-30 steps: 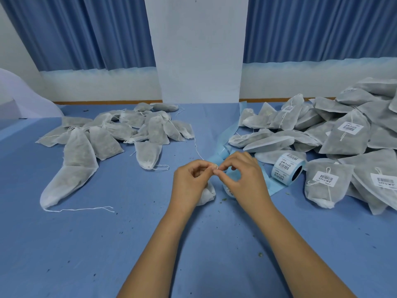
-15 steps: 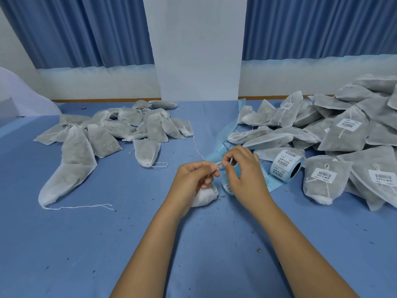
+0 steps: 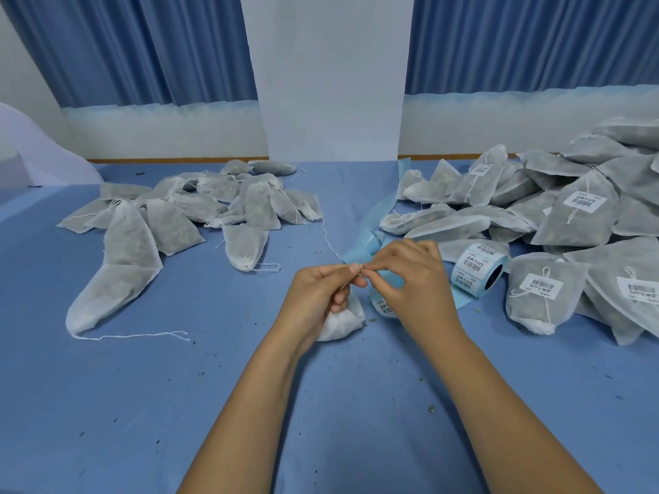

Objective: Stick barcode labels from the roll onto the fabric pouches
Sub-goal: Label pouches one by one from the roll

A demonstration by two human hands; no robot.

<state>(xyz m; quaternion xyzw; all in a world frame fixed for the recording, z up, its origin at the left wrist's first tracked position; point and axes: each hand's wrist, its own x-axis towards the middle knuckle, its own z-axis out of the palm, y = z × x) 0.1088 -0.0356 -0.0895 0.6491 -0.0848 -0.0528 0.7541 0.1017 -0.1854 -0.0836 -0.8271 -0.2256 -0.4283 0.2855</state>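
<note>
Blue-clothed table (image 3: pixel 214 386): left hand (image 3: pixel 319 295) grips a white fabric pouch (image 3: pixel 343 324), right hand (image 3: pixel 415 279) pinches its drawstring (image 3: pixel 361 267); white barcode-label roll (image 3: pixel 476 270) lies just rightward, nearer it.

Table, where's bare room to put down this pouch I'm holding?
Bare blue table lies near left, between the unlabelled pile and your left hand; also near right, below the labelled pile; and a strip between the piles, by the white pillar. Crowded around the label roll and backing strip.
</note>
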